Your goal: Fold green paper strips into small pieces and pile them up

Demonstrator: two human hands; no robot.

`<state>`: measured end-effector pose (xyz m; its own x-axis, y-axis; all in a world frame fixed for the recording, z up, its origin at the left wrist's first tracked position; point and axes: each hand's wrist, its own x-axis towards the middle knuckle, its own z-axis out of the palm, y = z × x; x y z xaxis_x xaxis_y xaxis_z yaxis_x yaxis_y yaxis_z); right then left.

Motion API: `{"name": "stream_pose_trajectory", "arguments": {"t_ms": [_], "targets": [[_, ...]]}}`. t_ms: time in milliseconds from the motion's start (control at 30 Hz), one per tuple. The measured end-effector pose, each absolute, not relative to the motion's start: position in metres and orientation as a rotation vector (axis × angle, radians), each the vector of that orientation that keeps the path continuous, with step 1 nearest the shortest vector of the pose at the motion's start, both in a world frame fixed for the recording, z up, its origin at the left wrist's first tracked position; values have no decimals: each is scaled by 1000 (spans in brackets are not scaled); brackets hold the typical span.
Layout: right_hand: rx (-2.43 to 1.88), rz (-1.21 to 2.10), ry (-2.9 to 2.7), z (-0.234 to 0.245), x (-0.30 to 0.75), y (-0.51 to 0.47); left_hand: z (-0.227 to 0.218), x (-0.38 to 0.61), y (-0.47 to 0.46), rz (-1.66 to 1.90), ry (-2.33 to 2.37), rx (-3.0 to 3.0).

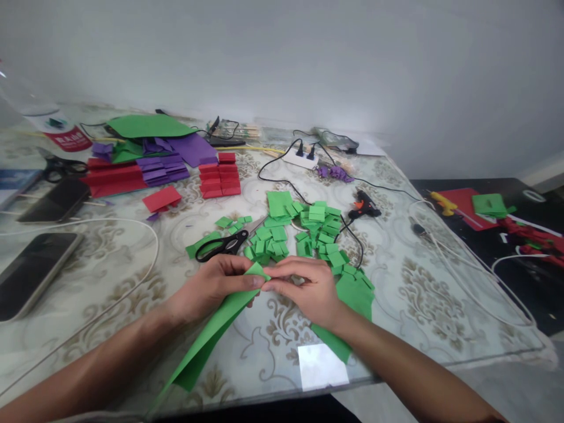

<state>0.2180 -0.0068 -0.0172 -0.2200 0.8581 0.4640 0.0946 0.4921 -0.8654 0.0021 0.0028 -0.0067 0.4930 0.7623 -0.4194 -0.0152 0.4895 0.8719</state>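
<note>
My left hand [215,285] and my right hand [306,288] meet over the table's near middle, both pinching the top end of a long green paper strip [211,335] that slants down to the left toward the table edge. Fingers of both hands are closed on the strip's folded tip. More green sheets [356,296] lie under and beside my right wrist. Black-handled scissors [222,245] rest just beyond my left hand. A heap of small green paper pieces [304,229] spreads behind both hands.
Red folded strips [220,176], purple strips [163,167] and a large green sheet [147,125] lie at the back left. A glue gun [363,205] and power strip [302,157] sit back right, with cables. Two phones [33,270] lie left. A dark side table [506,235] stands at the right.
</note>
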Motion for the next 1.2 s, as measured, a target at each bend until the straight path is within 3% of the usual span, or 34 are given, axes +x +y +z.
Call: {"name": "stream_pose_trajectory", "arguments": {"t_ms": [267,700,1200], "targets": [[-873,928,-1637,-17,218,-8,-4,2,2,617,967,963],[-1013,1492,-1431,-11,215,-13,-6,5,1,627,987,1063],[-1036,1500,-1430,-15,215,-9,-7,5,-1,832,1026,1141]]}}
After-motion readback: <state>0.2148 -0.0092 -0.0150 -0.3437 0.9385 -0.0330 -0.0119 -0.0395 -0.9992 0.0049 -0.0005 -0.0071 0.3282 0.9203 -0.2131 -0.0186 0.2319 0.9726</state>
